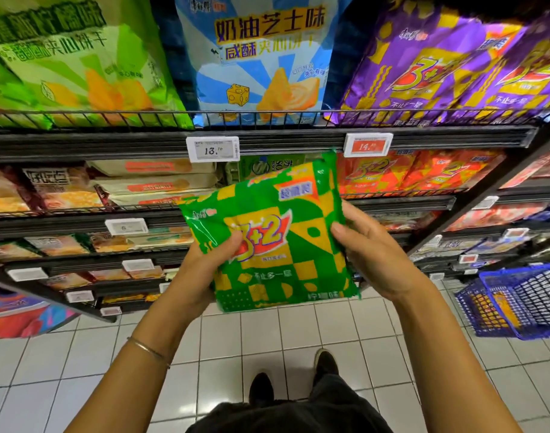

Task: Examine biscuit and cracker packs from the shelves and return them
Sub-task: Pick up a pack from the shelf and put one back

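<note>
A green and yellow "3+2" biscuit pack (277, 242) is held up in front of the shelves, its printed face toward me and tilted slightly. My left hand (205, 270) grips its left edge, thumb lying across the front. My right hand (370, 257) grips its right edge, thumb on the front and fingers behind. Much of both hands' fingers is hidden behind the pack.
The black wire shelf (267, 142) above carries green (70, 57), blue (261, 57) and purple (455, 64) packs. Orange "3+2" packs (408, 173) sit on the shelf behind the held pack. A blue shopping basket (517, 301) stands on the white tiled floor (267, 339) at right.
</note>
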Motion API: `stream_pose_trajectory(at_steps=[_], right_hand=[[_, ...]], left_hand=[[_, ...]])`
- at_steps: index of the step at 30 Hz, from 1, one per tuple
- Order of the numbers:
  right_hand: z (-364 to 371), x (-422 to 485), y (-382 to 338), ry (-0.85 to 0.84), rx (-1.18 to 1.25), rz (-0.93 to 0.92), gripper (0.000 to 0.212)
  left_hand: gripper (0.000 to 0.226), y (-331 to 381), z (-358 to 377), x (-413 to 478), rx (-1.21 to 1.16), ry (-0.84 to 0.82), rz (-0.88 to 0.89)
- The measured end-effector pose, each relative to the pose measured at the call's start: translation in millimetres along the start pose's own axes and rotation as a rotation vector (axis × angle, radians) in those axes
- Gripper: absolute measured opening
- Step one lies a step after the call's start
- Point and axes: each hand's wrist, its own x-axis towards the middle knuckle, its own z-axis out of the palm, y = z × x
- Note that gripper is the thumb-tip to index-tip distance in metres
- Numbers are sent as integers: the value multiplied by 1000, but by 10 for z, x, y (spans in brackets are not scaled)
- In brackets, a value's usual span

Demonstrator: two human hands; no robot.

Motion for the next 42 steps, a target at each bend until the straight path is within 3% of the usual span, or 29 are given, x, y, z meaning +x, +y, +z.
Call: stream_pose_trajectory(at_steps=[2,5,10,14,19,24,26,31,35,38,42], right_hand=[[36,7,-84,-2,-46,-12,51],[122,45,-198,76,-69,-23,34],[218,129,-275,133,-94,-6,36],[252,172,-257,154,-24,48,44],[229,163,-246,191,-97,84,42],[93,51,-287,37,145,193,69],[52,25,-176,56,79,205,76],[107,2,99,166,4,154,49],[94,-31,150,222,77,86,53],[56,-35,181,285,211,92,67],[4,-8,294,153,602,188,67]], left_hand=[[80,-22,14,-3,-143,-112,-186],[70,-91,71,-41,-300,-234,-321],[51,-162,230,-74,-423,-219,-486],[56,-272,255,-109,-568,-207,-757],[59,-237,283,-111,-521,-248,-671],[54,-164,155,-47,-240,-160,-425],[54,-128,105,-25,-86,-116,-309],[58,-48,129,-53,100,-94,-147],[72,-21,127,-80,161,-92,-63],[77,50,64,-75,114,-199,-33],[93,168,-6,-85,-106,-434,-107]])
